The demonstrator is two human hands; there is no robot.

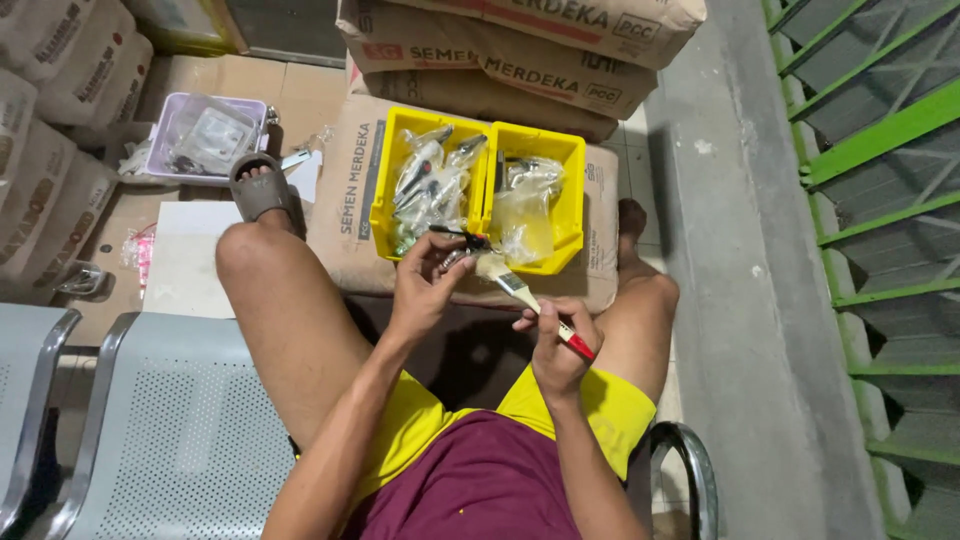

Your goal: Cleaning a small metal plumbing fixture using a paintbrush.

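Left hand (425,285) curled around a small metal part with a black piece (458,240), held at the near edge of the yellow bins; exactly what the part is cannot be told. Right hand (557,345) closed on the red handle of a paintbrush (530,300), bristles pointing up and left, touching or nearly touching the part. From left: perforated grey metal bench seats (170,430); a lavender tray (170,130) of bagged items on the floor; a foot in a grey sandal (260,188); two yellow bins (385,190) side by side, filled with parts in clear plastic bags, resting on a stacked brown cement sack (345,200); a concrete ledge (740,250); green metal railing (880,200) at far right.
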